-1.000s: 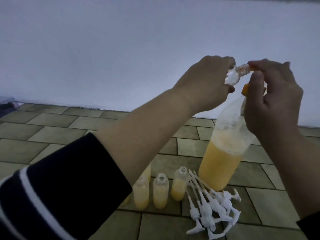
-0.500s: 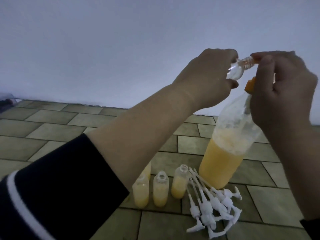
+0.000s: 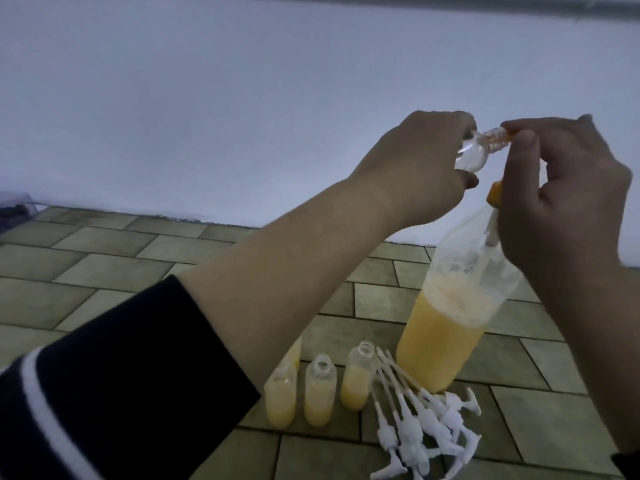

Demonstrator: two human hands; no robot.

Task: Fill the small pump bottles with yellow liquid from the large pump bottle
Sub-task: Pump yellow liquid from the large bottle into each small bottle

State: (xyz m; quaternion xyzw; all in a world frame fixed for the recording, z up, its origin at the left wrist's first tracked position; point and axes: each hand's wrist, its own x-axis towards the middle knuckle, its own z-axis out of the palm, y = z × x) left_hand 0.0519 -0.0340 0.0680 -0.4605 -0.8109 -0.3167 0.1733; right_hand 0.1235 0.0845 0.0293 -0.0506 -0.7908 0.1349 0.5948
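— Both hands have drifted a little lower; what now?
— Left hand (image 3: 415, 168) grips a small clear bottle (image 3: 239, 150), tilted, neck at the big bottle's (image 3: 446, 334) orange spout, which the right hand (image 3: 568, 202) pinches. Big bottle stands on the tiled floor (image 3: 104, 258) near the white wall (image 3: 242, 98).

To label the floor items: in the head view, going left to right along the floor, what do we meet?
Three small open bottles holding yellow liquid → pile of white pump heads → large bottle of yellow liquid, standing slightly farther back.
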